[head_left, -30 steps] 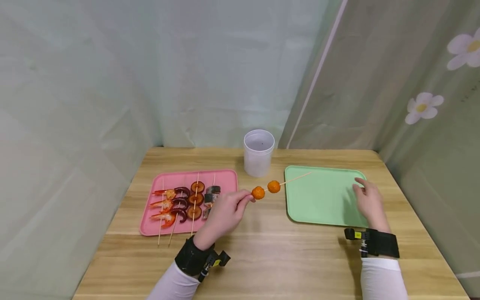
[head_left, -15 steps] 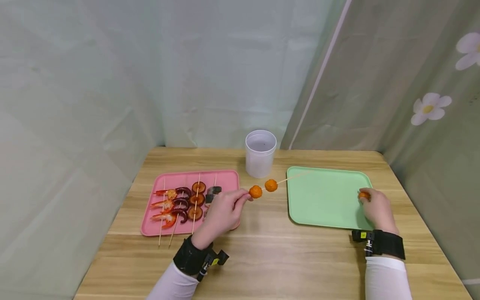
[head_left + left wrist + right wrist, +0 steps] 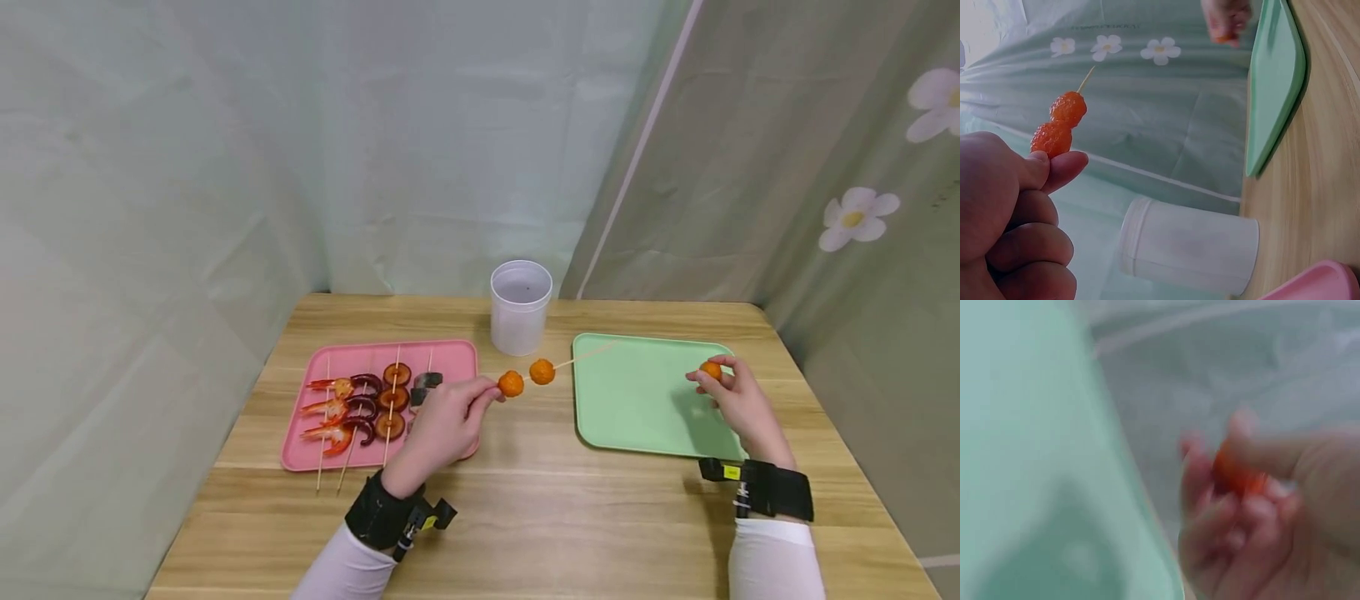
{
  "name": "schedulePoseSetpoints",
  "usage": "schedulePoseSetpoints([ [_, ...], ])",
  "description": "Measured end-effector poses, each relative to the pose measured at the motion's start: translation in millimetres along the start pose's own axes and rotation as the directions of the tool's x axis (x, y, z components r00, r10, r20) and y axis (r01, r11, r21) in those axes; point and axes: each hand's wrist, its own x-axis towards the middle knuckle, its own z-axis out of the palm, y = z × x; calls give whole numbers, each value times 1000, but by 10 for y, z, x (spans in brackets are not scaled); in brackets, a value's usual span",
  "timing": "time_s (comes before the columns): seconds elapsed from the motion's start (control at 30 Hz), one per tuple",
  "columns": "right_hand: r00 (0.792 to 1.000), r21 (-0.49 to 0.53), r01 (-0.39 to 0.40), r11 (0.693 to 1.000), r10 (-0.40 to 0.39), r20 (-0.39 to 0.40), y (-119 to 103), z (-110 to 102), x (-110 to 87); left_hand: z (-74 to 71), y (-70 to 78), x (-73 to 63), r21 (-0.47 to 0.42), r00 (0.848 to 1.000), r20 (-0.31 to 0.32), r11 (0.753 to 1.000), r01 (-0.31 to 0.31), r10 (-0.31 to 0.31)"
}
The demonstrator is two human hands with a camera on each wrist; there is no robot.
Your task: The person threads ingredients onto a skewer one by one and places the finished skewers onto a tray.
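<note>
My left hand [image 3: 447, 423] pinches a thin wooden skewer [image 3: 592, 353] between thumb and forefinger. Two round orange balls [image 3: 1067, 109] are threaded on it, the nearer one right against the fingertips, and the bare tip points right over the green tray's edge. Above the right part of the green tray [image 3: 637, 400], my right hand [image 3: 746, 410] holds a single loose orange ball [image 3: 711, 370] in its fingers. The right wrist view is blurred, but this ball [image 3: 1238, 472] shows between thumb and fingers.
A pink tray [image 3: 300, 442] at the left bears skewers of shrimp [image 3: 327, 411], dark curled tentacles [image 3: 363, 407], round brown slices [image 3: 392, 399] and silvery fish pieces, partly behind the left hand. A white cup [image 3: 519, 321] stands at the back between the trays.
My right hand reached down at the green tray's right edge, took the orange ball and lifted it slightly leftward. The left hand and its skewer stay almost still.
</note>
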Motion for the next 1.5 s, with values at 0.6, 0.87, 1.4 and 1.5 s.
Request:
schedulePoseSetpoints([
  [0.6, 927, 624, 250, 741, -370, 68, -968, 955, -189, 5, 103, 48, 69, 993, 50, 991, -111, 108],
  [0.87, 912, 612, 278, 740, -403, 73, -990, 948, -216, 8, 93, 58, 71, 994, 48, 992, -104, 101],
  [1.4, 909, 363, 392, 845, -417, -11, -998, 1149, -357, 57, 130, -34, 76, 990, 40, 988, -136, 134],
  [1.5, 925, 556, 345, 757, -374, -65, -1035, 1249, -371, 50, 140, -27, 56, 990, 22, 989, -140, 139],
])
